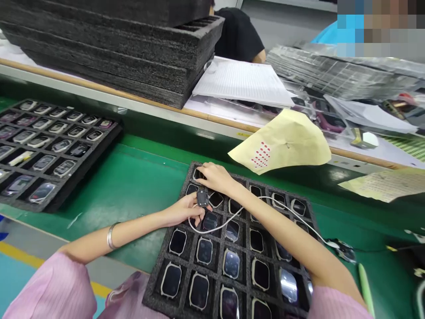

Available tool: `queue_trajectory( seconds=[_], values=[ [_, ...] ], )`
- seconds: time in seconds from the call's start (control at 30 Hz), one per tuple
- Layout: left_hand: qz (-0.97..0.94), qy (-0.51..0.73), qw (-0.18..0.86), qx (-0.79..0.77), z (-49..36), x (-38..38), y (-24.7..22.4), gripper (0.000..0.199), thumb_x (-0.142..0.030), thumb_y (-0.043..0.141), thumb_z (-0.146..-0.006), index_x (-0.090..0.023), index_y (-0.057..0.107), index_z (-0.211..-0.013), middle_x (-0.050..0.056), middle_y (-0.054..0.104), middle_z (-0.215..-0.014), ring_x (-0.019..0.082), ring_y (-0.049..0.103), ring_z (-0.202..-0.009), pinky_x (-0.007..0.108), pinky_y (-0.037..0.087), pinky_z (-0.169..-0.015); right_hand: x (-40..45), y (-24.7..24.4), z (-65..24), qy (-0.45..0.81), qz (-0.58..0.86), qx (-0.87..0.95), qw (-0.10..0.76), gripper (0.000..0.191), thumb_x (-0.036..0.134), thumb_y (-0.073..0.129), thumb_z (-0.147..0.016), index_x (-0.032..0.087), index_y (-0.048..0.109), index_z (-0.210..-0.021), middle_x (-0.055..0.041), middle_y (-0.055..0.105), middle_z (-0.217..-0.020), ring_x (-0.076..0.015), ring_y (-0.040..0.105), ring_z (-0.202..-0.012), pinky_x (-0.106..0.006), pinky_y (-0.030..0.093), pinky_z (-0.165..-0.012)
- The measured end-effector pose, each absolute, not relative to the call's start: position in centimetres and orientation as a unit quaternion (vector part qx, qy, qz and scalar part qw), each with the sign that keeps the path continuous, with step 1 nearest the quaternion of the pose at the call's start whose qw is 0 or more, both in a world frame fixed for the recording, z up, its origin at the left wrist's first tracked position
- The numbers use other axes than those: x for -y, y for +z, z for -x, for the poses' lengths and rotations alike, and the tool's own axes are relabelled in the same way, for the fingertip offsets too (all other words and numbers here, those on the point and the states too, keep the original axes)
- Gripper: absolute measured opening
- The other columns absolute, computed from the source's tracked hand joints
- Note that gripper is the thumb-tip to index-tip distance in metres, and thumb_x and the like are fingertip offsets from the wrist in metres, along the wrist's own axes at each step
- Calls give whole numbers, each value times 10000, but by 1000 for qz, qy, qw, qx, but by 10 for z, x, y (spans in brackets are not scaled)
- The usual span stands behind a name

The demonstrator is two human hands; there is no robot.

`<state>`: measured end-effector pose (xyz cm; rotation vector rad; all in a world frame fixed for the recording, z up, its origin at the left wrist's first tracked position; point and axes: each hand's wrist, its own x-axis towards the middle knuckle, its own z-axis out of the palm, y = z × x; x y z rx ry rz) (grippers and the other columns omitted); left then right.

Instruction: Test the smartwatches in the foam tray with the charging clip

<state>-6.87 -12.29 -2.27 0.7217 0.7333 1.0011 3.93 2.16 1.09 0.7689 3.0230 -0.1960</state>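
Note:
My left hand (184, 210) pinches a small black square block (202, 199), held just above the tray. A white cable (212, 231) loops below it and runs right across the tray. My right hand (216, 178) reaches to the far left corner compartment, its fingers curled at the edge of a smartwatch (198, 174); their tips are partly hidden. The black foam tray (159, 283) holds rows of smartwatch bodies with dark screens and pale frames, one per compartment, such as this smartwatch (231, 263). My right forearm covers part of the tray.
Another foam tray (99, 153) of watches lies left on the green table (146, 177). Stacked black foam trays (133, 57) and papers (245, 82) occupy the shelf behind. A yellow sheet (285, 141) hangs over its edge. A green stick (365, 288) lies right. People sit opposite.

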Motion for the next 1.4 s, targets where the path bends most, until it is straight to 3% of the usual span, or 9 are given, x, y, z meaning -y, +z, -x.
queue_trajectory(
  seconds=[0.17,0.3,0.53,0.6,0.77,0.97,1.2,1.3,1.4],
  values=[
    [-339,456,748,-344,69,122,-27,337,-329,715,-776,-91,559,-957,144,660,-1009,112,624,-630,211,515,-520,-27,16,-52,-97,-261,-960,-18,290,297,686,-849,114,647,-1071,-128,643,-987,-262,631,-898,-312,479,-726],
    [-340,453,744,-353,68,122,-28,348,-345,697,-791,-90,570,-990,149,664,-1025,115,630,-606,218,509,-514,-12,30,-82,-209,-230,-944,-114,348,331,673,-856,115,617,-1123,-93,641,-991,-193,627,-835,-291,506,-745],
    [-363,441,735,-366,65,123,-24,426,-308,769,-718,-120,540,-1024,59,649,-866,191,667,-776,317,555,-684,34,18,-115,-309,-168,-922,-162,343,299,654,-865,146,612,-1170,-119,621,-1070,-244,607,-965,-390,521,-826],
    [-363,442,733,-369,64,123,-24,427,-293,780,-706,-121,544,-1017,63,648,-897,203,660,-849,338,555,-741,37,14,-115,-305,-183,-918,-178,369,319,663,-855,139,612,-1174,-125,623,-1053,-249,612,-940,-405,531,-809],
    [-333,453,736,-377,66,122,-25,327,-317,725,-770,-104,580,-972,59,657,-840,138,638,-682,254,527,-614,35,23,-112,-447,-310,-796,-267,431,353,731,-784,118,641,-1134,-98,654,-947,-195,638,-776,-351,573,-715],
    [-275,475,766,-334,69,119,-24,376,-236,752,-749,-127,600,-1075,105,682,-1042,191,668,-928,274,540,-784,46,27,-113,-637,-383,-616,-262,406,345,757,-753,136,669,-1090,-87,709,-942,-200,679,-840,-377,576,-816],
    [-371,523,628,-441,66,128,-20,267,-325,746,-746,-116,602,-830,13,653,-656,90,567,-473,208,482,-492,65,26,-118,-650,-386,-600,-262,328,318,765,-748,154,708,-1026,-85,724,-928,-205,688,-812,-363,594,-757],
    [-462,518,569,-440,69,131,-14,206,-297,734,-755,-138,634,-840,30,658,-734,117,600,-548,223,483,-500,72,26,-126,-673,-366,-595,-244,306,295,749,-773,171,703,-1049,-86,717,-987,-200,686,-841,-342,588,-757],
    [-605,502,486,-382,74,131,-5,112,-247,708,-781,-166,688,-855,66,681,-856,167,643,-762,284,520,-679,79,22,-135,-715,-312,-582,-230,323,259,743,-791,185,681,-1099,-73,713,-979,-183,679,-854,-325,572,-787]
  ],
)
